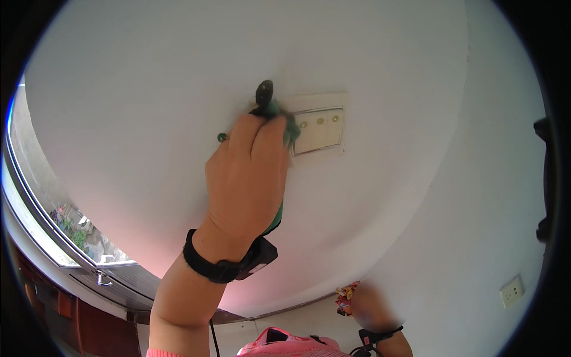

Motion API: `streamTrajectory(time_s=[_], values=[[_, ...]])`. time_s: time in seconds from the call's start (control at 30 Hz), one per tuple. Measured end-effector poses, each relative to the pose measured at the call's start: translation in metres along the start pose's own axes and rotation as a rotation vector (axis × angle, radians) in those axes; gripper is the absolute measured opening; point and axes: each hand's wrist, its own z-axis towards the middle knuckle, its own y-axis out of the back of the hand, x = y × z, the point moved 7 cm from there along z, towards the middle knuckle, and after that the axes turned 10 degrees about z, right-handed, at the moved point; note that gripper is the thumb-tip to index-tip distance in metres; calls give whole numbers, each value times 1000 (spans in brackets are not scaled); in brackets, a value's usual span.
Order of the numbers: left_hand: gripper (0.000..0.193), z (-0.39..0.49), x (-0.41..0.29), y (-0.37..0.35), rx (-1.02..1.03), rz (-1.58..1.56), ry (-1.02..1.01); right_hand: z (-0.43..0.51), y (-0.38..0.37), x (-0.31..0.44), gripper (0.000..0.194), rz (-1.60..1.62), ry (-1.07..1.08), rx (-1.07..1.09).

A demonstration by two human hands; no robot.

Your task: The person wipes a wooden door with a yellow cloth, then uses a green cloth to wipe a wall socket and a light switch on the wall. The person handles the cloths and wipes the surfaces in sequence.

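My left hand (250, 174), back towards me, is closed around a bunched green and black cloth (291, 129). Dark ends of the cloth stick out above and beside its fingers, and green shows below the palm. The hand is against the white wall at the left edge of a cream wall switch panel (319, 131) with several round marks, hiding part of it. Low on the right, my right hand (370, 303) is blurred, with a crumpled red and yellow patterned item (345, 298) sticking out of its left side. Its exact kind cannot be told.
A wall socket (511, 292) is on the adjoining wall at right. At left are a metal-framed window or door with a handle (103, 279) and dark red wooden furniture (107, 330). A dark cable (214, 337) hangs beside my pink clothing.
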Motion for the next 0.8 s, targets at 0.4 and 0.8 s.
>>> streamTrajectory(time_s=[0.4, 0.8], values=[[26, -6, 0, -3, -13, -30, -35, -3, 2, -14, 42, 225, 20, 6], [24, 5, 6, -1, -51, -31, -54, -7, -7, -5, 40, 160, -30, -27]])
